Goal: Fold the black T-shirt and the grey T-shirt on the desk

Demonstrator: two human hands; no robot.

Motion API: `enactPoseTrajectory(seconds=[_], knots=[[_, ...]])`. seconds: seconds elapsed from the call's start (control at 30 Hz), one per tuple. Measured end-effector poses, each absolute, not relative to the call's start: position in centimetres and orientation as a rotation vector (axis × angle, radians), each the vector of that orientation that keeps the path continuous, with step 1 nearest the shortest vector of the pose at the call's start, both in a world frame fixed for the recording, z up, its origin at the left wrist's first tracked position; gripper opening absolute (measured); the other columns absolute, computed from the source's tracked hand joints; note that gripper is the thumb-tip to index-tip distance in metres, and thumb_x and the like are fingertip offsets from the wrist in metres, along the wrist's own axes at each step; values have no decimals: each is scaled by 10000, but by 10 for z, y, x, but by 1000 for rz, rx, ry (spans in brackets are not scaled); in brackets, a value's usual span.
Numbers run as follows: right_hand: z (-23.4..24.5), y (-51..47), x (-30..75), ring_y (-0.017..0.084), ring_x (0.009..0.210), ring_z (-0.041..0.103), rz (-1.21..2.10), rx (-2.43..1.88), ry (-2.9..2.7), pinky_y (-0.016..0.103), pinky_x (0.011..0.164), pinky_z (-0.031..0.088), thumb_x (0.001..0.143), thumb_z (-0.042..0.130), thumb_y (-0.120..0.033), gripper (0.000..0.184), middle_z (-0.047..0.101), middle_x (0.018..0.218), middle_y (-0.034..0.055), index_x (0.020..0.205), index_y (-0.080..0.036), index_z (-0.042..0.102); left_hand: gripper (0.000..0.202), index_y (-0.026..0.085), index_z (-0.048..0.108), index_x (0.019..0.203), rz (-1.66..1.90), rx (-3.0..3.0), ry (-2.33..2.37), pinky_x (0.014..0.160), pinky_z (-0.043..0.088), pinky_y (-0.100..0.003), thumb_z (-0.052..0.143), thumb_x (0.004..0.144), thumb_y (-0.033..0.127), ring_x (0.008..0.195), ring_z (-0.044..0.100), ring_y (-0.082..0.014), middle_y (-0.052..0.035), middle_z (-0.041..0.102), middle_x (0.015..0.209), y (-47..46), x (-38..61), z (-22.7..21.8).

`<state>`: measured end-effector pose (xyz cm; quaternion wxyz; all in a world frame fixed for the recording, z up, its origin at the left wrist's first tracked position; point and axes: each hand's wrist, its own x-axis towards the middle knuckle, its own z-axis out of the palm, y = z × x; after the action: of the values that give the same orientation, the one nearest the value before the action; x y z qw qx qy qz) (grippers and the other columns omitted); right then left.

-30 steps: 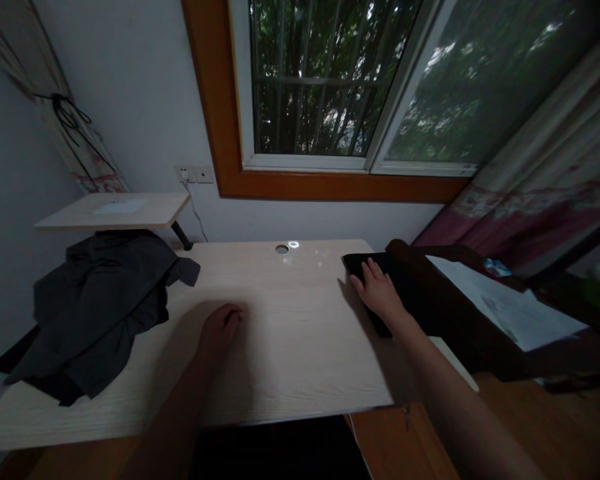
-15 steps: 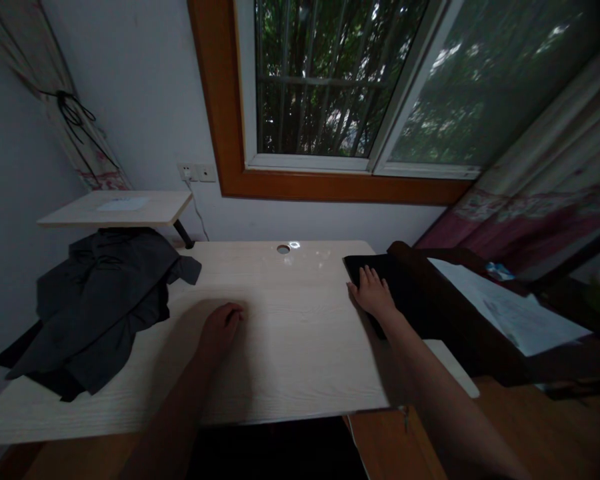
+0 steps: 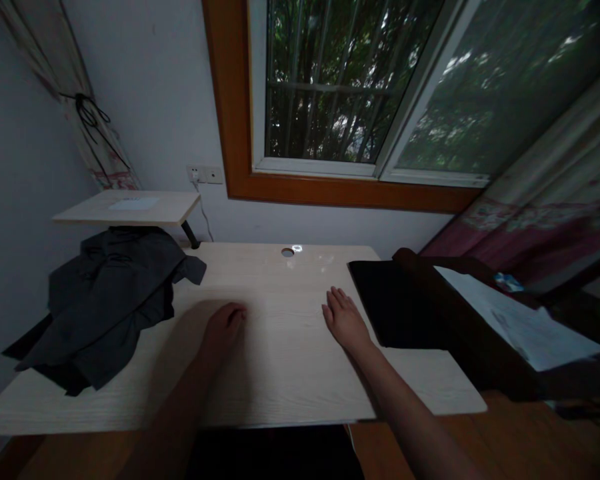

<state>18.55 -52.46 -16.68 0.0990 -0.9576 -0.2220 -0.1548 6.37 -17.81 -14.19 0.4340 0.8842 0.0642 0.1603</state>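
Observation:
Both of my hands are over the light wood-grain desk (image 3: 290,373). My left hand (image 3: 225,328) rests near the middle of the desktop with its fingers curled in, and I see nothing in it. To its right, my right hand (image 3: 344,319) lies flat with fingers stretched out and holds nothing. Just beyond that hand, a flat black thing (image 3: 397,300), perhaps a folder or mat, lies at the desk's right side, apart from the fingers. A crumpled dark grey garment (image 3: 107,287) is heaped on the left of the desk.
Above the garment, a small raised shelf (image 3: 173,205) carries a white paper. A round cable hole (image 3: 287,253) is at the desk's back. Right of the desk stands dark brown furniture (image 3: 473,333) with a large pale sheet (image 3: 520,320) on it. Wall and window close off the back.
My right hand has come off the black thing and moved left onto the desktop. The left hand keeps its curled pose. The view has shifted slightly.

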Motion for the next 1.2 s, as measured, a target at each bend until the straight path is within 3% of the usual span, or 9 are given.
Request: enactPoseTrajectory(seconds=[0.23,0.33,0.43,0.5,0.6,0.7,0.8,1.0,1.2], knots=[[-164,-530,185,285,1442,435,-491,-2720,-671,481,1213,329,1016,415,-326,465,532,1499,163,1382,-109,603,345,185,687,1081,890,2636,229,1086,406,-486,455,973,417,1102,616,-285,-120,712,1103,-116,61,-105],[-161,-529,184,287,1418,461,-522,-2693,-684,485,1201,354,1010,424,-314,443,558,1476,148,1361,-129,623,475,142,602,1305,1119,2824,471,1160,280,-611,577,915,413,1418,362,-402,-206,540,1431,-75,49,-76],[-158,-528,183,296,1399,478,-527,-2684,-700,491,1191,374,1003,432,-302,429,576,1455,148,1341,-136,637,584,124,495,1421,1116,2993,642,1123,234,-727,609,892,346,1475,208,-492,-215,373,1578,-37,35,-58],[-157,-528,182,301,1391,484,-524,-2677,-701,502,1188,380,1000,434,-296,423,581,1447,148,1333,-142,642,532,134,509,1406,1032,3067,705,1097,307,-699,563,909,317,1427,326,-469,-187,414,1563,-17,28,-54],[-155,-527,182,304,1388,486,-529,-2659,-693,522,1178,392,993,441,-290,414,586,1441,142,1331,-162,643,395,143,620,1263,973,3085,704,1052,428,-557,438,965,327,1305,502,-359,-127,581,1436,1,24,-56],[-154,-526,182,302,1386,487,-544,-2657,-690,525,1176,395,989,447,-280,407,596,1430,132,1329,-176,644,408,130,665,1182,992,3077,608,1068,423,-481,388,979,352,1276,534,-308,-133,694,1257,-9,27,-56],[-152,-525,180,300,1384,489,-550,-2667,-699,512,1174,401,993,440,-275,399,601,1421,134,1315,-171,652,407,129,684,1155,930,3070,491,1075,413,-459,413,968,370,1264,547,-321,-165,713,1191,-45,32,-50],[-150,-525,178,301,1385,487,-545,-2693,-708,503,1179,389,1002,435,-265,393,599,1418,144,1318,-153,641,390,181,697,1131,623,3008,384,879,518,-410,396,990,385,1001,685,-304,-141,739,1114,-138,47,-55],[-141,-520,172,281,1341,524,-472,-2613,-807,481,1158,418,997,500,-295,439,610,1402,121,1423,-197,549,332,213,716,1185,280,2663,28,1026,499,-395,509,941,306,1108,693,-281,-99,739,1211,-203,64,-86]])
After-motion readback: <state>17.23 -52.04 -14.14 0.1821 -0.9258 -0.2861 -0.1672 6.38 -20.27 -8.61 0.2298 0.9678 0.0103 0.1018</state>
